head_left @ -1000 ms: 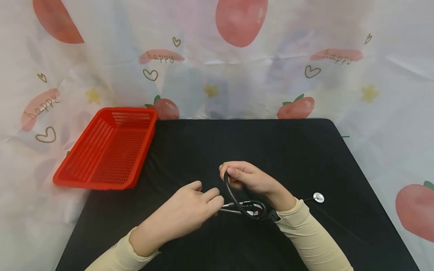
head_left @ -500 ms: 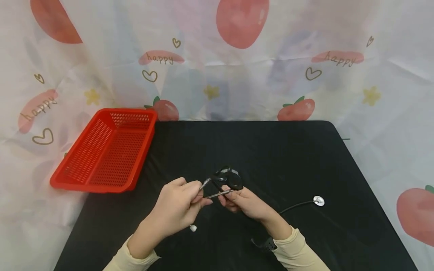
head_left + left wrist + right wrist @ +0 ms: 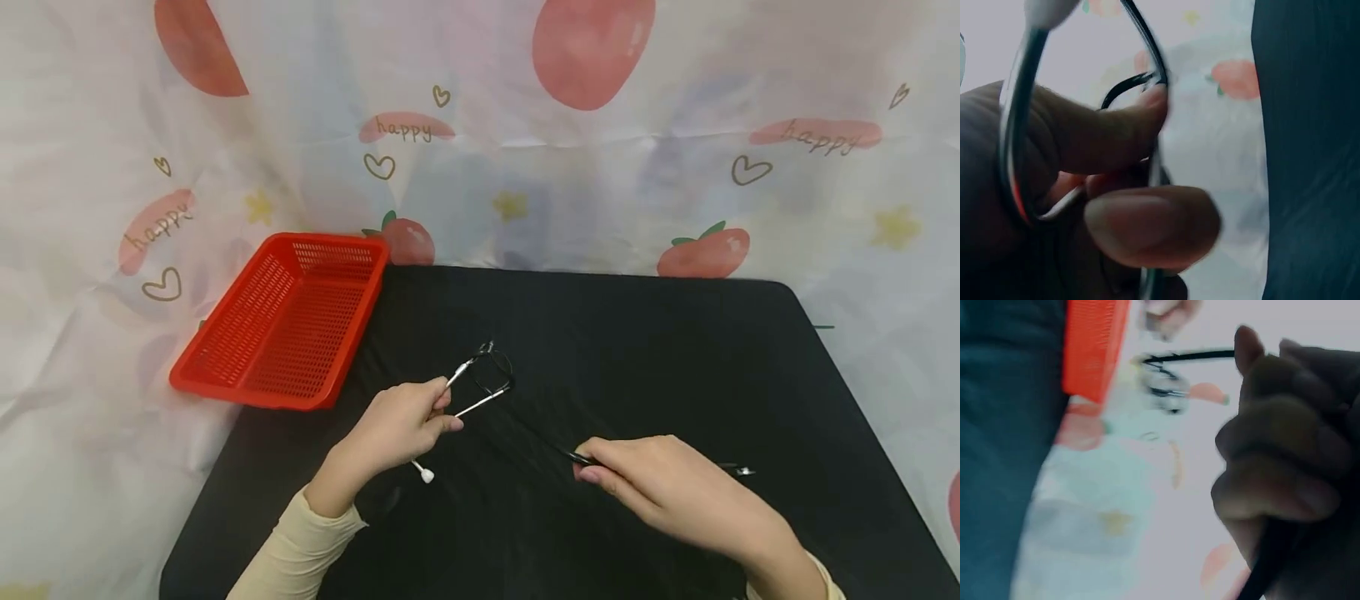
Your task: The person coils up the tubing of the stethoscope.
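A stethoscope stretches between both hands above the black table. My left hand (image 3: 393, 429) grips its metal ear tubes (image 3: 480, 403); a white ear tip (image 3: 427, 476) sticks out below that hand. In the left wrist view a bent metal tube (image 3: 1013, 125) passes between thumb and fingers. Farther right, my right hand (image 3: 675, 492) holds the black rubber tube (image 3: 579, 458), and in the right wrist view the fingers (image 3: 1266, 487) curl round it. The silvery chest piece (image 3: 744, 471) shows just beyond the right hand, partly hidden.
A red plastic basket (image 3: 341, 367) with perforated walls stands at the back left of the black table (image 3: 615, 350). Behind the table hangs a pale fruit-print cloth (image 3: 480, 100).
My right hand has moved right along the black tube, away from the left hand, drawing the tube out straighter. The left hand keeps the ear tubes. The head view has turned slightly left.
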A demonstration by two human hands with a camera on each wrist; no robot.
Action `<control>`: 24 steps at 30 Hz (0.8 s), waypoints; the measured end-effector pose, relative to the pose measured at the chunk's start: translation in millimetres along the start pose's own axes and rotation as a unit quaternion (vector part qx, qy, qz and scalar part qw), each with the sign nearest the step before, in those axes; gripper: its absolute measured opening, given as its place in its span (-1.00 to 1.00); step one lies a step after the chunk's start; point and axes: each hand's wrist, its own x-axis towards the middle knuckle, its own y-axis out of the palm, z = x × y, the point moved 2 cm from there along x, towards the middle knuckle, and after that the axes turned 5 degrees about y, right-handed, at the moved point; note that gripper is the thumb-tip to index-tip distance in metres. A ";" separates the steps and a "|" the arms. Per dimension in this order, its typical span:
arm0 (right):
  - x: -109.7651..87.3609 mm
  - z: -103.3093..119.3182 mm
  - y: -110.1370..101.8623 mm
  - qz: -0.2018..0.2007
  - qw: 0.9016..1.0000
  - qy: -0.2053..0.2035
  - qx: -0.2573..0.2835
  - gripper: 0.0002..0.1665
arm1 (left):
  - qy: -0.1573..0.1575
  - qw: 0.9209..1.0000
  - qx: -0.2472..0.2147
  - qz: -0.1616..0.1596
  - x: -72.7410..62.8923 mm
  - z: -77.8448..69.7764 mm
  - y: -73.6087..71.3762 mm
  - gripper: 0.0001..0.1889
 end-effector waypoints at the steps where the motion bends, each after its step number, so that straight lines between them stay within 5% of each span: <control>1: 1.0 4.3 -8.9 0.005 1.000 -0.026 0.001 -0.78 | 0.015 1.000 -0.006 0.023 0.6 -3.8 1.9 -0.56; 5: 22.0 13.5 -39.7 0.044 0.993 -0.101 0.032 -0.72 | 0.116 0.988 -0.001 0.106 -3.5 -33.9 5.1 -0.52; 8: 46.7 5.9 -54.0 0.067 0.989 -0.116 0.057 -0.70 | 0.198 0.972 0.012 0.127 -11.3 -65.6 -0.6 -0.51; 12: 80.3 -20.6 -52.4 0.099 0.977 -0.117 0.148 -0.75 | 0.250 0.963 0.029 0.093 -18.4 -90.4 -15.7 -0.51; 16: 96.5 -39.3 -37.7 0.120 0.949 -0.137 0.257 -0.72 | 0.282 0.957 0.004 0.064 -17.8 -98.2 -23.3 -0.50; 21: 98.7 -47.7 -16.4 0.128 0.919 -0.169 0.333 -0.59 | 0.353 0.929 -0.110 0.022 -14.7 -101.4 -22.6 -0.57; 24: 90.9 -54.6 -4.1 0.116 0.905 -0.165 0.375 -0.50 | 0.335 0.925 -0.180 -0.017 -16.3 -95.5 -22.9 -0.56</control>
